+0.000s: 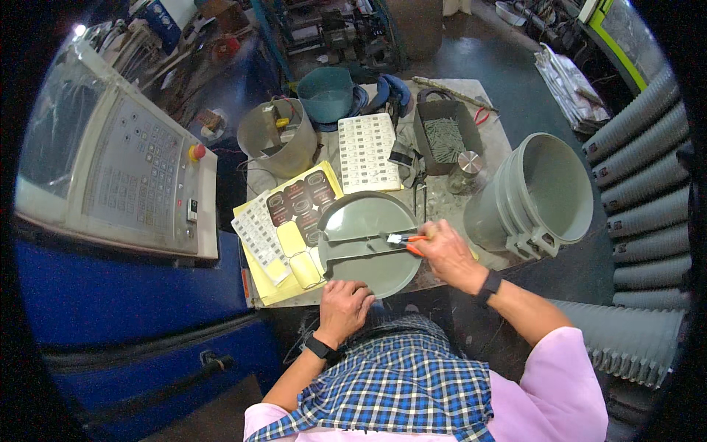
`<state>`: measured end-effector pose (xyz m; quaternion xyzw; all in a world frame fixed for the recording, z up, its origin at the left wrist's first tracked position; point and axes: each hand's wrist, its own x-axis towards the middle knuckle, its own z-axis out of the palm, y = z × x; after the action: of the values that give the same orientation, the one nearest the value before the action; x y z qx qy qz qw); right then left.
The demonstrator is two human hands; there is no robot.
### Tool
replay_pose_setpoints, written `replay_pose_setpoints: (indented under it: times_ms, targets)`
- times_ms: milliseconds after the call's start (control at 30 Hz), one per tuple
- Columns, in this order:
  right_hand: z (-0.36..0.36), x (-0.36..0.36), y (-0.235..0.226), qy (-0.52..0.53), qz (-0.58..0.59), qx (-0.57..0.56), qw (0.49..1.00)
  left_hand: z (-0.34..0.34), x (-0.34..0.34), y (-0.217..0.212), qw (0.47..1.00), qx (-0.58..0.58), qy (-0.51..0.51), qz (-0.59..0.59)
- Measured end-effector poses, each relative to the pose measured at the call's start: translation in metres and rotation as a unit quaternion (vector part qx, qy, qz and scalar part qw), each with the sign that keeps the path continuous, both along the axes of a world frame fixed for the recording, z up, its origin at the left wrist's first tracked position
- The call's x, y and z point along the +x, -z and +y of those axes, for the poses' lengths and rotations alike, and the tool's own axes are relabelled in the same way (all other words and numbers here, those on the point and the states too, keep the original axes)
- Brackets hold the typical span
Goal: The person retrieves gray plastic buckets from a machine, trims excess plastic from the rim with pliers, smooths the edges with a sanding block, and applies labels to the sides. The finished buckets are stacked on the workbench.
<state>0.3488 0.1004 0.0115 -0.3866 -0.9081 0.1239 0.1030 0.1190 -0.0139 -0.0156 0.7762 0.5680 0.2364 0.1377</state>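
Note:
A round grey-green plastic lid with raised ribs across its middle lies at the near side of the table. My left hand grips the lid's near left rim, its fingers curled over the edge. In my right hand is a pair of orange-handled cutting pliers. The jaws of the pliers point left, at the right end of the ribs. Whether the blades touch the plastic I cannot tell. My right fingers partly hide the handles.
Grey buckets lie tilted at the right. Behind the lid are a label sheet, a dark bin of small sticks, and a cloudy tub. Yellow-backed stickers lie left. A machine control panel stands farther left; stacked grey buckets line the right.

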Motion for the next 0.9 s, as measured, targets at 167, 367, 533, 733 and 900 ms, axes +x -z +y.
replay_pose_setpoints:
  times_ms: [167, 367, 533, 733, 900]
  targets:
    - [0.008, -0.024, -0.001, -0.075, -0.185, 0.165, 0.966, -0.005, 0.001, 0.008, 1.000, 0.011, -0.012, -0.011]
    - [0.002, -0.043, -0.001, -0.087, -0.353, 0.220, 0.905, -0.001, 0.002, 0.010, 0.999, 0.024, -0.015, -0.018]
    - [0.001, -0.059, 0.003, -0.119, -0.354, 0.257, 0.891, -0.001, -0.004, 0.002, 1.000, -0.008, 0.015, -0.016]
    - [0.018, -0.059, 0.011, -0.165, -0.323, 0.270, 0.892, 0.054, -0.009, -0.009, 0.992, 0.047, -0.086, -0.085]
    - [0.034, -0.061, 0.015, -0.194, -0.348, 0.161, 0.903, 0.105, -0.007, -0.004, 0.999, 0.038, -0.024, 0.001]
